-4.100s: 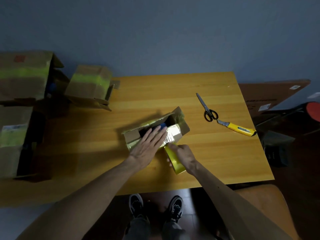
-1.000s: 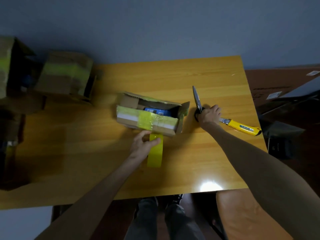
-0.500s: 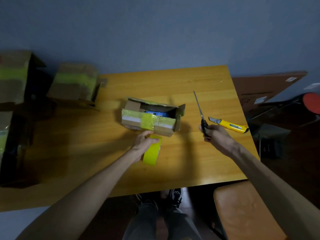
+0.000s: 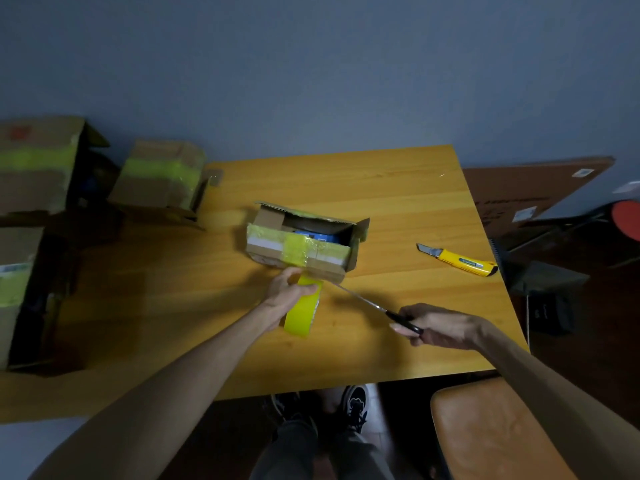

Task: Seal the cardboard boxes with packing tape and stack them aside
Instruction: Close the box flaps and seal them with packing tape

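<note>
A small cardboard box point(image 4: 273, 249) lies on the wooden table point(image 4: 381, 195), its top partly open with a blue item inside. A yellow-green strip of tape point(image 4: 295, 252) runs down its front face to the tape roll point(image 4: 303, 315). My left hand point(image 4: 289, 292) grips that roll just below the box's front edge. My right hand point(image 4: 438, 327) holds black-handled scissors point(image 4: 405, 322), whose blades point up-left and reach the tape between roll and box.
A yellow utility knife point(image 4: 460, 261) lies at the table's right side. Taped boxes point(image 4: 159, 178) stand at the back left, with larger ones point(image 4: 34, 164) beyond the left edge. An orange stool point(image 4: 491, 431) sits near right, and dark items lie on the floor to the right.
My right hand picked the scissors up from beside the knife and swung them left and down to the tape. My left hand has kept hold of the roll below the box.
</note>
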